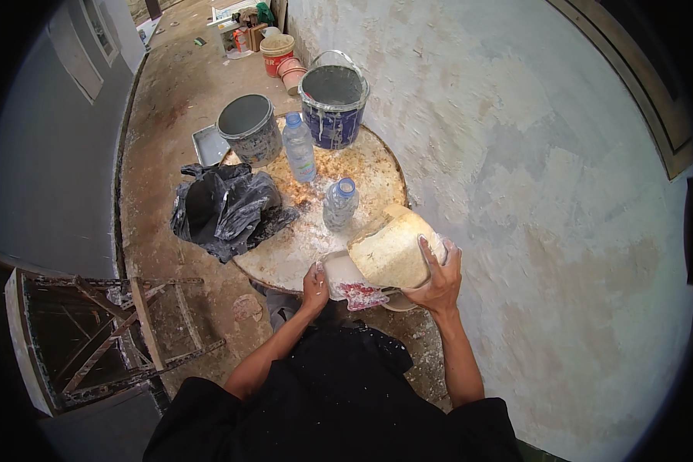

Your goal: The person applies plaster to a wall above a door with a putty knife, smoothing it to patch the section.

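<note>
My right hand (pixel 437 279) is closed around a cream-yellow rounded tub (pixel 393 250), tilted over on its side. Its fingers and the tub's rim carry white powder or paste. In my left hand (pixel 316 288) is the edge of a whitish plastic container (pixel 349 279) with red markings, pressed up beside the tub. What lies inside either one is hidden. Just beyond them stands an uncapped clear plastic bottle (pixel 340 205) on the round, rust-stained tabletop (pixel 285 254). A second clear bottle (pixel 299 150) with a blue cap stands farther back.
A crumpled black plastic bag (pixel 227 208) lies at the table's left edge. Behind it are a grey bucket (pixel 256 142) and a blue bucket (pixel 335 115). A rough plastered wall (pixel 547 254) rises close on the right. To the left is a wooden-framed stand (pixel 138 323); red buckets (pixel 277 58) sit farther off.
</note>
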`<control>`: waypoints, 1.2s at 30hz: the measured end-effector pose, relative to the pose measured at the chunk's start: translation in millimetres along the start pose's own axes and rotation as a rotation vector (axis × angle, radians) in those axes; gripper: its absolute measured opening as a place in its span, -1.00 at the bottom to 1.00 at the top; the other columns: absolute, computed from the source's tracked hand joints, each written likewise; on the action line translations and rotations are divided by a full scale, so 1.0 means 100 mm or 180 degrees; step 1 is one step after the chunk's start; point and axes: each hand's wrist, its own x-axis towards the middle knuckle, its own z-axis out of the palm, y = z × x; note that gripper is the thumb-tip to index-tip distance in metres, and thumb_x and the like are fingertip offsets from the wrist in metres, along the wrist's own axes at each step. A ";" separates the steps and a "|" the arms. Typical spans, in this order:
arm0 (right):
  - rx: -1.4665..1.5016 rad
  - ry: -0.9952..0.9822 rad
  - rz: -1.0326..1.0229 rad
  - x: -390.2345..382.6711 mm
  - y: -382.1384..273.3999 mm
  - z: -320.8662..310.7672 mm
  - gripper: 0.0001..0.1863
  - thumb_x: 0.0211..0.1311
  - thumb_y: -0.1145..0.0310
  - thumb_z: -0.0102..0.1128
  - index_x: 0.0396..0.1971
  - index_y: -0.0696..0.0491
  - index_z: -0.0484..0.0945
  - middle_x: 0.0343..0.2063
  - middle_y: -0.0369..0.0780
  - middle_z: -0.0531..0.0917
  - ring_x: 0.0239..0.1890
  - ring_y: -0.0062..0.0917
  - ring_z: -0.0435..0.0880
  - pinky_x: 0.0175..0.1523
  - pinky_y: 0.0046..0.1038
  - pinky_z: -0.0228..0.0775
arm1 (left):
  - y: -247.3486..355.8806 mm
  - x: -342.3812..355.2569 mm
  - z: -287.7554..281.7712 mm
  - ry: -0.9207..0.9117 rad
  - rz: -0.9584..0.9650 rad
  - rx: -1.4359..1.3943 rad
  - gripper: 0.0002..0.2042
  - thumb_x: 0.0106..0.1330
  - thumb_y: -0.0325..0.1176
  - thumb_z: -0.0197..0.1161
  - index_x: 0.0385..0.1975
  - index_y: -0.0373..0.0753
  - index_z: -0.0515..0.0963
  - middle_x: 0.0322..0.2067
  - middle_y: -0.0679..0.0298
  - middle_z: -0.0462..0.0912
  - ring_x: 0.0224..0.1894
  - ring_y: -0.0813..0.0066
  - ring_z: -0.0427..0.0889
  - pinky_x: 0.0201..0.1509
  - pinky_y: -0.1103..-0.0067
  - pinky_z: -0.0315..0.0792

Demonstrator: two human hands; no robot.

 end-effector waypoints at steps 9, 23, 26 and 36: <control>-0.0038 0.0144 -0.0439 -0.04 -0.10 0.12 -0.08 -0.48 -0.02 0.53 0.11 -0.11 0.47 -0.11 0.04 0.46 -0.13 -0.10 0.47 -0.08 -0.19 0.36 | 0.06 0.00 -0.02 -0.0037 -0.0133 0.0172 -0.72 0.44 -0.34 -0.15 -0.07 -0.42 0.39 -0.28 0.06 0.57 -0.19 0.41 0.50 -0.08 0.53 0.36; 0.0092 0.0231 -0.0392 -0.09 -0.04 0.29 -0.11 -0.45 -0.03 0.48 0.09 -0.05 0.48 -0.16 0.02 0.46 -0.11 -0.10 0.45 -0.10 -0.17 0.37 | 0.17 0.00 -0.04 0.0024 0.0144 0.0472 -0.71 0.45 -0.29 -0.14 -0.09 -0.40 0.41 -0.37 0.04 0.55 -0.31 0.38 0.47 -0.14 0.47 0.37; 0.0153 0.0065 -0.0388 -0.09 -0.01 0.29 -0.09 -0.44 0.00 0.48 0.11 -0.04 0.45 -0.17 0.01 0.45 -0.11 -0.10 0.45 -0.08 -0.17 0.38 | 0.19 -0.01 0.02 0.0128 0.0372 0.0388 -0.71 0.45 -0.28 -0.14 -0.10 -0.40 0.41 -0.37 0.06 0.55 -0.31 0.39 0.46 -0.14 0.48 0.36; 0.0450 0.0282 0.0220 -0.11 0.11 0.28 -0.06 -0.37 0.13 0.49 0.17 0.13 0.36 -0.08 0.07 0.41 -0.04 -0.08 0.44 0.04 -0.20 0.34 | 0.16 0.02 -0.12 -0.0048 0.0124 0.0381 -0.70 0.46 -0.32 -0.18 -0.05 -0.42 0.39 -0.29 0.18 0.54 -0.20 0.53 0.40 -0.06 0.58 0.33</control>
